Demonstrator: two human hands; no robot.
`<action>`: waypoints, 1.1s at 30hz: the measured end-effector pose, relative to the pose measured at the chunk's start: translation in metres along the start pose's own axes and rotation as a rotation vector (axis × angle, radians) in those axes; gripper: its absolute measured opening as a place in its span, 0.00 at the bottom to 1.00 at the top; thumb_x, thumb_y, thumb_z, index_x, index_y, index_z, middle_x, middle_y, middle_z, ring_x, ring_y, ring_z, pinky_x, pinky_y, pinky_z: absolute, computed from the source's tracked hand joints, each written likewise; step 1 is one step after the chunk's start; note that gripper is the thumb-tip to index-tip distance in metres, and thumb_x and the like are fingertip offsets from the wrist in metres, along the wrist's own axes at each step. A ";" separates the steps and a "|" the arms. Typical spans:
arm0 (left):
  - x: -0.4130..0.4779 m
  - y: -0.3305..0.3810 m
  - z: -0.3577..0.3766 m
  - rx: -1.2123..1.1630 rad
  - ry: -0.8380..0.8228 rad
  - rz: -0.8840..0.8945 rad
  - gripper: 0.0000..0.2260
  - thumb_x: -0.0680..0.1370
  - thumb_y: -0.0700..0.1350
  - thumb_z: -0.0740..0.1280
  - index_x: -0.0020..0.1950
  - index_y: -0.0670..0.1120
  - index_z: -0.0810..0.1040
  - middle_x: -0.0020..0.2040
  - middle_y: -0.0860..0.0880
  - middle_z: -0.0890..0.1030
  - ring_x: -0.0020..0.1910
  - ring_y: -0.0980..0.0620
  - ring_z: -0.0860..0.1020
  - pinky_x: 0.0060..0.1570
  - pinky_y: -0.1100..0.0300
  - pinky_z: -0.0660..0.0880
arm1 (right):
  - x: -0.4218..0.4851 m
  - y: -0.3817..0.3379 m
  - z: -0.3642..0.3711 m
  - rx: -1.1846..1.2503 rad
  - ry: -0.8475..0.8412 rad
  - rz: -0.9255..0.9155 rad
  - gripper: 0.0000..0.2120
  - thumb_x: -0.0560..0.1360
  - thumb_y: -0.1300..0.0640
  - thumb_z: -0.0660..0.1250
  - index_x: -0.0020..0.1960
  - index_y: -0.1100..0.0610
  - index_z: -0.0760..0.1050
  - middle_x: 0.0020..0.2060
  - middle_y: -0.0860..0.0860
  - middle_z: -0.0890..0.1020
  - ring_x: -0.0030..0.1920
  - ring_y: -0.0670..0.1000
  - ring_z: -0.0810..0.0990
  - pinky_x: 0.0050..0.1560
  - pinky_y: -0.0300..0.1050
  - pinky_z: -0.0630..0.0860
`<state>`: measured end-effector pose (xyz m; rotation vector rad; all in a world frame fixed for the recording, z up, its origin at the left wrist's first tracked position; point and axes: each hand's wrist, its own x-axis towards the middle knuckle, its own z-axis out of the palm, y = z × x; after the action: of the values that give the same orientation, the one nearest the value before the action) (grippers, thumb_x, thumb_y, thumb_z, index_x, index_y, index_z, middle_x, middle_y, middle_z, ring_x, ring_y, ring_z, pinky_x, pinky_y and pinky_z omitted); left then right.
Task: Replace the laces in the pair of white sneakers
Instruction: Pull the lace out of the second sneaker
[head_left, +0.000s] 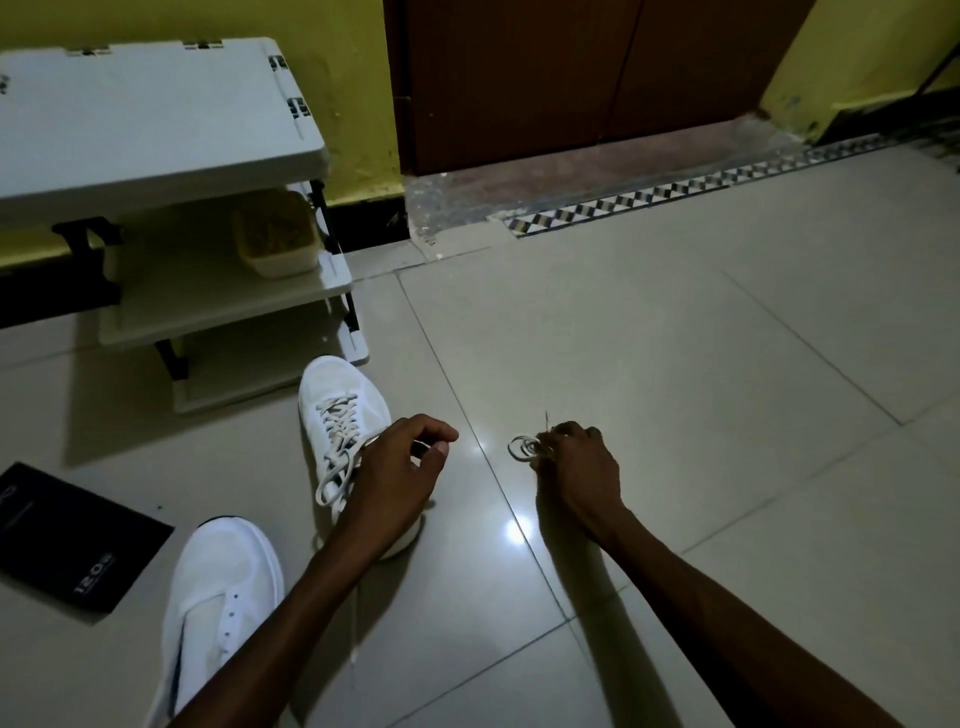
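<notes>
Two white sneakers lie on the tiled floor. The far sneaker (340, 410) is laced with a white lace (337, 436), toe pointing away. My left hand (400, 473) rests over its heel opening with fingers curled, and whether they grip the shoe's collar is unclear. The near sneaker (221, 582) at the lower left has bare eyelets and no lace. To the right, my right hand (576, 462) holds a bunched loose white lace (524, 447) just above the floor.
A white plastic shoe rack (156, 135) stands at the left against a yellow wall, with a small container (278, 234) on its middle shelf. A black box (72, 535) lies on the floor at the far left. A brown door (571, 78) is behind.
</notes>
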<state>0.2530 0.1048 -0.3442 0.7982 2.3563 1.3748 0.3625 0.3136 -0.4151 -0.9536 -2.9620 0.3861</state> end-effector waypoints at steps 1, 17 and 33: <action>0.000 0.000 0.000 -0.001 0.000 -0.001 0.09 0.79 0.40 0.66 0.49 0.53 0.80 0.48 0.55 0.82 0.44 0.60 0.78 0.41 0.69 0.71 | 0.001 0.003 -0.001 0.000 0.006 0.002 0.08 0.76 0.57 0.63 0.52 0.53 0.79 0.51 0.50 0.78 0.53 0.55 0.75 0.39 0.44 0.71; -0.029 0.001 -0.025 0.134 0.232 0.103 0.11 0.76 0.37 0.67 0.56 0.49 0.79 0.52 0.54 0.79 0.48 0.61 0.75 0.50 0.76 0.66 | -0.020 -0.030 -0.037 0.512 0.130 -0.090 0.17 0.76 0.49 0.67 0.64 0.52 0.75 0.58 0.49 0.79 0.56 0.48 0.77 0.56 0.46 0.75; -0.202 -0.072 -0.095 0.375 0.239 -0.440 0.33 0.66 0.67 0.66 0.69 0.57 0.68 0.72 0.53 0.63 0.68 0.50 0.67 0.65 0.57 0.67 | -0.109 -0.211 -0.018 0.120 0.068 -0.597 0.18 0.68 0.53 0.73 0.57 0.54 0.78 0.55 0.55 0.80 0.57 0.61 0.75 0.48 0.53 0.72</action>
<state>0.3443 -0.1107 -0.3636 0.1724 2.7994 0.9014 0.3314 0.0895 -0.3405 -0.0489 -2.9240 0.4826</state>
